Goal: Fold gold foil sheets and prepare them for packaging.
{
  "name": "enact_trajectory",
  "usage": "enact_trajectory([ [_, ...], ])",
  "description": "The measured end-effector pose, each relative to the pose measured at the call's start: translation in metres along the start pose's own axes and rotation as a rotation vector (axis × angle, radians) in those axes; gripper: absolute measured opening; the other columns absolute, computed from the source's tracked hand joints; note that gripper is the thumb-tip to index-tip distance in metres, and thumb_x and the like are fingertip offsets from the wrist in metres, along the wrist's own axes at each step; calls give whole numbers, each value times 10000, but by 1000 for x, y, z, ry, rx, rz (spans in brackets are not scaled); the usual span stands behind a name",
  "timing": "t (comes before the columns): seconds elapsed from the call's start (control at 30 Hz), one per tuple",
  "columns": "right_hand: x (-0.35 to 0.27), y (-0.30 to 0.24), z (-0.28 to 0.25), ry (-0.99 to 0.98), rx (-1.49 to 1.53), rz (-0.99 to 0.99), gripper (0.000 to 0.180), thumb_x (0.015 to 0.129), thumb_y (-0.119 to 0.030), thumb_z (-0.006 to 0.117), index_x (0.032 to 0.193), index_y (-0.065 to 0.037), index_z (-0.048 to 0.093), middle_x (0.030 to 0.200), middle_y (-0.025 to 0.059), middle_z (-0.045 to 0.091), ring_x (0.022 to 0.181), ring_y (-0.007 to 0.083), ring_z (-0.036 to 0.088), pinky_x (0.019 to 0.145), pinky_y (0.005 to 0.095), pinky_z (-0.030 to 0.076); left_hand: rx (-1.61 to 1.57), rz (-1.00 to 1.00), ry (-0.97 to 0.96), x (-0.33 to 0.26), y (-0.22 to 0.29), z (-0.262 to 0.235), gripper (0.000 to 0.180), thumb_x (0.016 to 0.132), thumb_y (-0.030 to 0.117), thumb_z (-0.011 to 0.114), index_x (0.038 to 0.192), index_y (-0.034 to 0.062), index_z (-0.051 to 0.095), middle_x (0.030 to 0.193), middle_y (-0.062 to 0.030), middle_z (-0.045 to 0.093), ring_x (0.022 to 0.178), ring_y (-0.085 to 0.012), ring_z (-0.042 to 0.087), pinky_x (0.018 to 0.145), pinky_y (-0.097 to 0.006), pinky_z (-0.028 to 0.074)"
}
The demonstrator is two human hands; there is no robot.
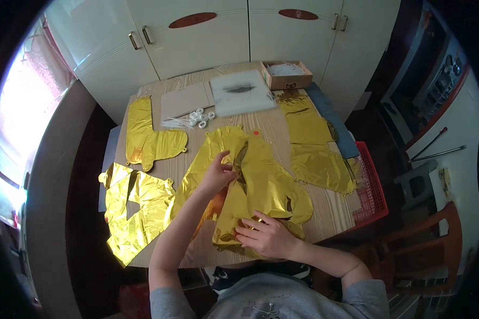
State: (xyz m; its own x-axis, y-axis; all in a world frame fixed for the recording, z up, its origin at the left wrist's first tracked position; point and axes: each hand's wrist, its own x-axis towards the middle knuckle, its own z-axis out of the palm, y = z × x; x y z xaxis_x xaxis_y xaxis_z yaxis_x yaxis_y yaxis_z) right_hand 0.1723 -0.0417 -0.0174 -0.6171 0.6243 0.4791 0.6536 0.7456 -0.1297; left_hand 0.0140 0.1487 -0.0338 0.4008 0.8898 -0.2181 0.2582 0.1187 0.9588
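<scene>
A large deflated gold foil balloon (263,181) lies in front of me, wrinkled, with a dark gap near its upper middle. My left hand (218,175) is over that gap; its fingers are apart and partly bent, their tips at the foil. Lower down, my right hand (269,236) rests on the near part of the balloon with its fingers spread. The foil's near edge is folded and crumpled by the right hand. Orange-tinted foil shows beneath my left forearm.
Flat gold foil balloons lie at the upper left (143,135), lower left (138,207) and right (314,138). White ribbon rolls (199,117), white sticks (175,123), a clear plastic bag (242,93) and a cardboard box (287,80) sit at the back. A red basket (370,186) stands beside the table.
</scene>
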Motion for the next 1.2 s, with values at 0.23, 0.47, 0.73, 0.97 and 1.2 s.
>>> enact_trajectory([
  [0.23, 7, 8, 0, 34, -100, 63, 222, 790, -251, 659, 971, -124, 675, 1097, 37, 654, 1070, 214, 603, 973, 444, 436, 12, 337, 141, 19, -1, -22, 576, 809, -46, 543, 1345, 151, 465, 842, -43, 602, 645, -79, 549, 562, -236, 452],
  [0.47, 7, 17, 27, -35, 41, 160, 276, 829, -310, 632, 1014, -108, 661, 1134, 70, 625, 1118, 247, 566, 1008, 430, 396, 592, 320, 360, 26, -27, -39, 354, 812, 53, 530, 1138, 137, 641, 880, -123, 610, 733, -282, 607, 673, -369, 496],
  [0.73, -8, 18, 31, -246, 156, 181, 481, 877, -435, 564, 1238, -118, 559, 1373, 122, 462, 1306, 300, 396, 1080, 483, 302, 928, 381, 417, 7, -22, -23, 300, 833, 172, 572, 1121, 149, 654, 1203, -127, 557, 1115, -345, 516, 924, -427, 423],
  [0.97, -6, 27, 33, -269, 174, 100, 458, 888, -415, 557, 1238, -118, 555, 1382, 119, 451, 1309, 298, 395, 1087, 498, 294, 1183, 530, 207, -9, -21, -8, 586, 834, 478, 576, 1327, 170, 500, 1412, -137, 426, 1339, -362, 341, 1065, -586, 220],
  [1.2, -14, 70, 8, -51, 164, 279, 415, 877, -288, 606, 1208, -44, 557, 1272, 157, 534, 1213, 309, 492, 1048, 456, 360, 1158, 464, 209, -10, -26, -9, 622, 830, 506, 567, 1347, 172, 479, 1409, -128, 434, 1343, -363, 335, 1070, -605, 201],
])
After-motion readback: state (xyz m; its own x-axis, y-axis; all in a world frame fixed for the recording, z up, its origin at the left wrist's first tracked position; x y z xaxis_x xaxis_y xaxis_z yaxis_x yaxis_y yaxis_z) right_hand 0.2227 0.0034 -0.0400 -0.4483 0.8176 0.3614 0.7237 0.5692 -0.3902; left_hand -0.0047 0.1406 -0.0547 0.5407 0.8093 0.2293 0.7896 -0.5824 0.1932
